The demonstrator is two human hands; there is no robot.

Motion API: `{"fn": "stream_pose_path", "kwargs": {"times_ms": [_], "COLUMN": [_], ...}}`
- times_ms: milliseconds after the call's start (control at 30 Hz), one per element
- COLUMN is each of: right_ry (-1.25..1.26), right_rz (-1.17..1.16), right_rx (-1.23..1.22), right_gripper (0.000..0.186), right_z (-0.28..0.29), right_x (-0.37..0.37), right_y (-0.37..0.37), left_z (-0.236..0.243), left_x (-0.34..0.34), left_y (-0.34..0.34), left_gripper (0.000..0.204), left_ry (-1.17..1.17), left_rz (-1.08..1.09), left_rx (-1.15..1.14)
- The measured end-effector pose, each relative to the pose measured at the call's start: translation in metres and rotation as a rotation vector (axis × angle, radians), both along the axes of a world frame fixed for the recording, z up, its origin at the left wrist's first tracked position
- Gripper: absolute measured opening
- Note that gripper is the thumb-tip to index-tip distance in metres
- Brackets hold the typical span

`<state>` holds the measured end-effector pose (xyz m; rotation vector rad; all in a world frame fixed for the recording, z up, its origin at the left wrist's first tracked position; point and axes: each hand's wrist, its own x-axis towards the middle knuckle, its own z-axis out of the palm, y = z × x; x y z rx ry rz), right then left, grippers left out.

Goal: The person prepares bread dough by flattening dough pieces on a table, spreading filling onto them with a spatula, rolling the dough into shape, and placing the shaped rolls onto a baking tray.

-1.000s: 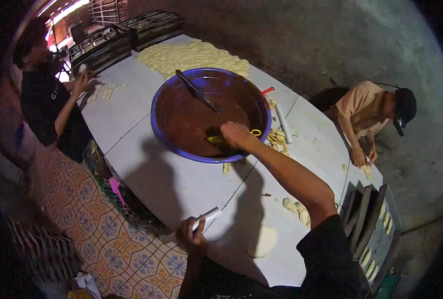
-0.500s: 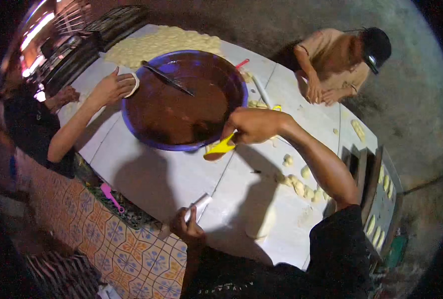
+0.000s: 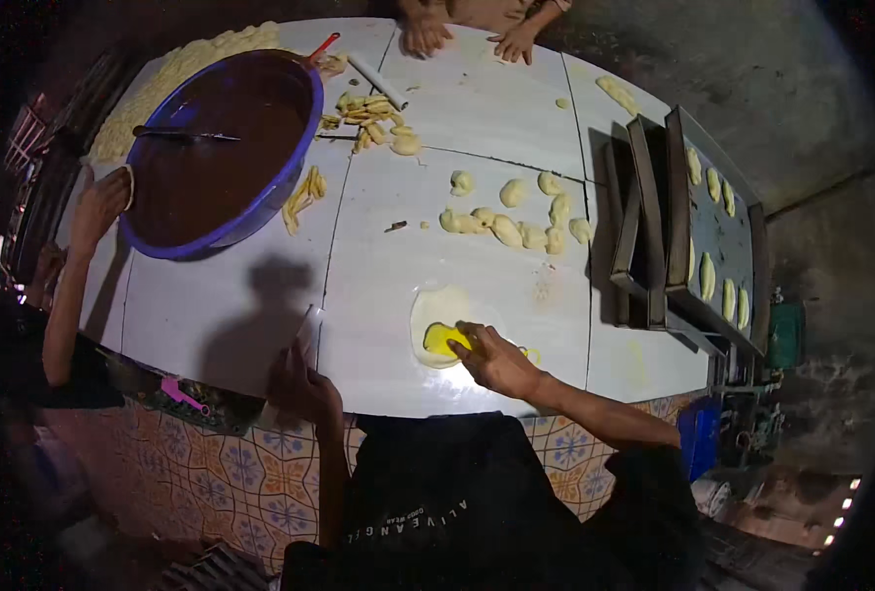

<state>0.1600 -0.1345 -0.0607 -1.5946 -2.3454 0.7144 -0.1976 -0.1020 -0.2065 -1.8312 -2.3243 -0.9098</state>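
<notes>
In the head view, my right hand grips a yellow scoop over a flattened dough round near the table's front edge. My left hand, partly in shadow, grips a white tube at the front edge, left of the round. Behind the round lie several small dough lumps. A blue basin of brown liquid, with a dark utensil across it, stands at back left.
Stacked metal trays with shaped dough stand on the right. A mass of dough pieces and loose strips lie around the basin. A co-worker's hand is at left; another person's hands work at the far edge of the tiled table.
My right hand has lifted the yellow scoop out of the basin and moved it onto the dough round. The view has swung right. The left co-worker's hand has come toward the basin.
</notes>
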Motion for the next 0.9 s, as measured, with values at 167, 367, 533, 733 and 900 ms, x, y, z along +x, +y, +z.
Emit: {"fn": "stream_pose_path", "kwargs": {"times_ms": [167,367,533,733,900], "right_ry": [-0.086,0.031,-0.375,0.199,0.487], "right_rz": [-0.172,-0.281,-0.446,-0.238,-0.225], "right_rx": [0.018,-0.441,0.136,0.0,0.124], "right_gripper": [0.048,0.045,0.04,0.024,0.025], "right_z": [0.023,0.087,0.074,0.054,-0.005], "right_x": [0.006,0.058,0.105,-0.007,-0.096], "right_y": [-0.036,-0.021,-0.005,0.159,0.31], "left_z": [0.084,0.096,0.106,0.09,0.079], "left_x": [0.037,0.031,0.039,0.029,0.034], "left_y": [0.013,0.01,0.018,0.022,0.02], "left_gripper": [0.065,0.065,0.057,0.052,0.053], "left_ry": [0.156,0.174,0.077,0.016,0.144], "left_rz": [-0.043,0.019,-0.063,-0.065,0.025], "left_rx": [-0.009,-0.085,-0.002,0.058,0.136]}}
